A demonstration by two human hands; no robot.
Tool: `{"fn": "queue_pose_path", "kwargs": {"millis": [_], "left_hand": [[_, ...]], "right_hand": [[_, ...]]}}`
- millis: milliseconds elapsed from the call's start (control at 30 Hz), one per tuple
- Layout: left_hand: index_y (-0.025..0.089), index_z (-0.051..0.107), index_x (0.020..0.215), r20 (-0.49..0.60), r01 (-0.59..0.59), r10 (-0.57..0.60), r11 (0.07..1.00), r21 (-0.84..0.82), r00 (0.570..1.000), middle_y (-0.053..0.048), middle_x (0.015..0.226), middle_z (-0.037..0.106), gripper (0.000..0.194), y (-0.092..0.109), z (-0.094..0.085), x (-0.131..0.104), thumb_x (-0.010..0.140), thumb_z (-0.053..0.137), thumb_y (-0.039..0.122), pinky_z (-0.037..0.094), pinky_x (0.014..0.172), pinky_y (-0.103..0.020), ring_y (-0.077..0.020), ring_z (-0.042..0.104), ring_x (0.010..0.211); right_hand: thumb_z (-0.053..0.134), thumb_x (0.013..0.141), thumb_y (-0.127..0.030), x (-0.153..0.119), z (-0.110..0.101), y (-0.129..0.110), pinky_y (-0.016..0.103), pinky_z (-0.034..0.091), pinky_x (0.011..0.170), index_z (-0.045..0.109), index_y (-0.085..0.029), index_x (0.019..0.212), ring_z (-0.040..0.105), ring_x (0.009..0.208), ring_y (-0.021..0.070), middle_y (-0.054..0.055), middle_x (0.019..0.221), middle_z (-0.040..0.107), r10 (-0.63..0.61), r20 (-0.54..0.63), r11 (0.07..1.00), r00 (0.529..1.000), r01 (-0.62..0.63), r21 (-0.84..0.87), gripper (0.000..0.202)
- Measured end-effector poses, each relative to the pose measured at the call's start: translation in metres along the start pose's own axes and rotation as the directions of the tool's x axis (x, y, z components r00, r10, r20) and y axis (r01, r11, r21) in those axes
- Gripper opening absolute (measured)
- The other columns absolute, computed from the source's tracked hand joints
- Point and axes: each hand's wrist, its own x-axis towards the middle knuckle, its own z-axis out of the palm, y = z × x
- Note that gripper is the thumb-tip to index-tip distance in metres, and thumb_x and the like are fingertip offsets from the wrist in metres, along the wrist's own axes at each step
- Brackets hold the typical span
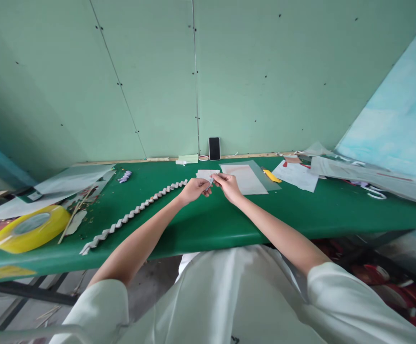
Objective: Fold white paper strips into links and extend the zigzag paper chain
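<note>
My left hand (194,190) and my right hand (228,186) meet over the green table, both with fingers pinched. Between their fingertips is a small folded strip of pale paper (211,182); its finer folds are too small to make out. A zigzag chain of folded paper (132,213) lies diagonally on the table, its far end close beside my left hand. Just beyond my fingers rests a small white piece of paper (208,173). To the right of my right hand lie white paper sheets (248,180).
A phone (214,148) leans upright against the green wall. On the left are a yellow tape roll (55,224), thin sticks (75,213) and a small purple folded piece (125,177). A yellow cutter (272,176) and loose papers (297,174) lie at right. The table's green top (193,229) ends near my body.
</note>
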Motion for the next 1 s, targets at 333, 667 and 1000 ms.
{"fn": "queue_pose_path", "kwargs": {"millis": [333,667,1000], "left_hand": [[0.009,0.074,0.096,-0.005,0.077,-0.079,0.981,-0.178,0.997,-0.008,0.075,0.075,0.037,-0.002,0.001,0.001,0.091,0.078,0.045,0.06,0.071,-0.03,-0.0153,0.071,0.064],[0.008,0.074,0.095,0.036,0.121,-0.116,0.967,-0.222,0.993,-0.007,0.074,0.072,0.042,-0.003,-0.001,0.0,0.087,0.083,0.048,0.059,0.067,-0.03,-0.0135,0.068,0.061],[0.01,0.077,0.094,0.045,0.094,-0.088,0.981,-0.167,0.995,-0.006,0.072,0.071,0.039,-0.003,-0.003,0.0,0.087,0.081,0.048,0.055,0.063,-0.026,-0.0122,0.065,0.06]], "right_hand": [[0.068,0.094,-0.057,0.0,-0.008,-0.004,0.037,0.052,0.072,0.085,-0.02,0.103,0.063,0.073,0.0228,0.007,0.081,0.073,-0.226,0.103,0.928,0.969,0.246,-0.28,0.041],[0.044,0.109,-0.036,0.004,-0.031,-0.003,0.041,0.059,0.087,0.066,-0.025,0.145,0.069,0.089,0.0238,0.011,0.107,0.074,-0.385,0.48,0.627,0.788,0.605,-0.491,0.044],[0.044,0.108,-0.029,0.002,-0.04,-0.011,0.043,0.059,0.092,0.06,-0.026,0.152,0.071,0.098,0.0259,0.012,0.113,0.075,-0.319,0.59,0.565,0.742,0.649,-0.51,0.047]]}}
